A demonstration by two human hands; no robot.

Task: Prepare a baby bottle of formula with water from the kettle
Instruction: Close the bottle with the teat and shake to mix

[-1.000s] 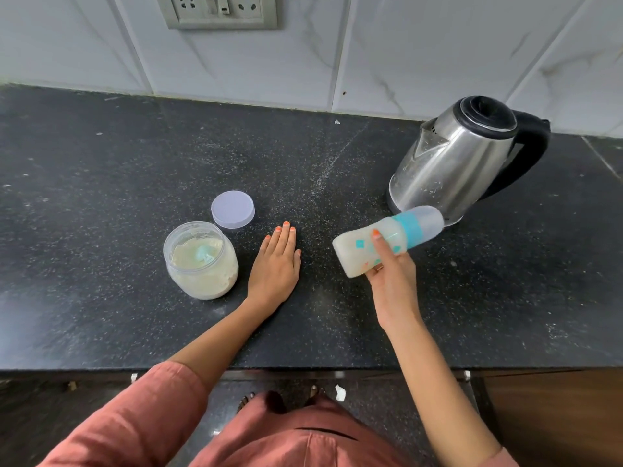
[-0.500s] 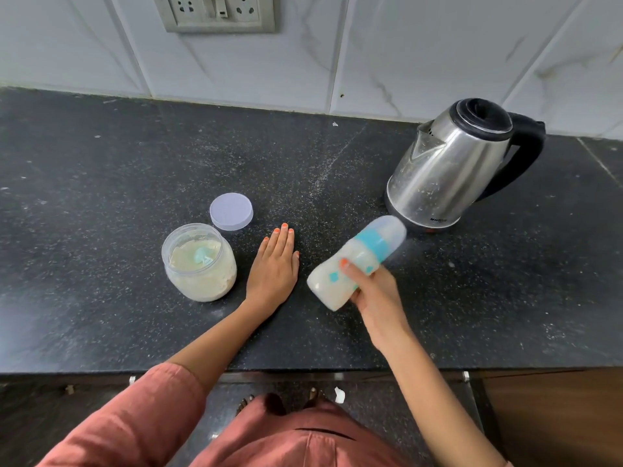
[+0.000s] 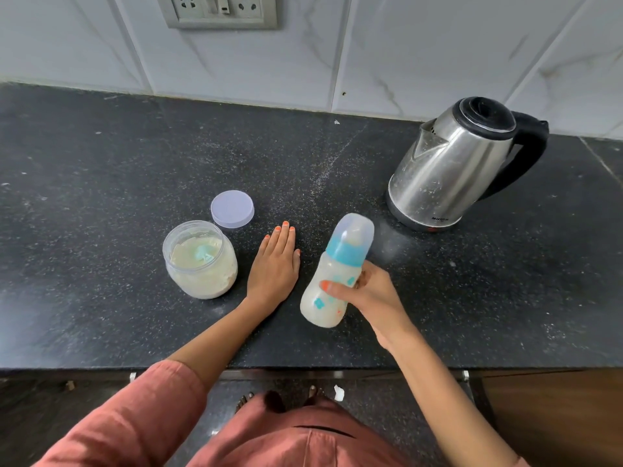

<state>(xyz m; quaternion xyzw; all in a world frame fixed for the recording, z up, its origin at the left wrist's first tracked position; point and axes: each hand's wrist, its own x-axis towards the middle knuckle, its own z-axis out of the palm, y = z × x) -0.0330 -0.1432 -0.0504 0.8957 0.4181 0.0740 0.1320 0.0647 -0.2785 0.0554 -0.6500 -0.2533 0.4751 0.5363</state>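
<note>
A dark speckled stone table (image 3: 101, 197) runs across your view below a wall of pale marbled tiles (image 3: 371, 45), with a socket plate (image 3: 220, 10) at twelve o'clock on the top edge. The steel kettle (image 3: 448, 170) stands upright at two o'clock, its black lid closed, spout toward nine o'clock and black handle toward three. Your right hand (image 3: 371, 298) sits just right of centre, and its fingers (image 3: 333, 287) are wrapped round the lower body of the baby bottle (image 3: 337, 264), thumb across the front. The bottle is tilted, its clear cap and blue collar leaning toward one o'clock and its base toward seven. It holds a cloudy whitish fill, and you cannot tell whether the base touches the table. It sits between your left hand and the kettle, apart from both. Your left hand (image 3: 274, 264) rests palm down on the table at the centre, fingers straight and together, pointing to twelve o'clock and holding nothing. Just beside it at nine o'clock stands the uncapped formula jar (image 3: 200, 278), partly full of pale powder with a blue scoop (image 3: 204, 254) lying in it. The jar's pale lid (image 3: 232, 209) lies flat on the table at one o'clock of the jar, close to it. Your rust-coloured sleeve (image 3: 135, 416) fills the view at seven o'clock.
</note>
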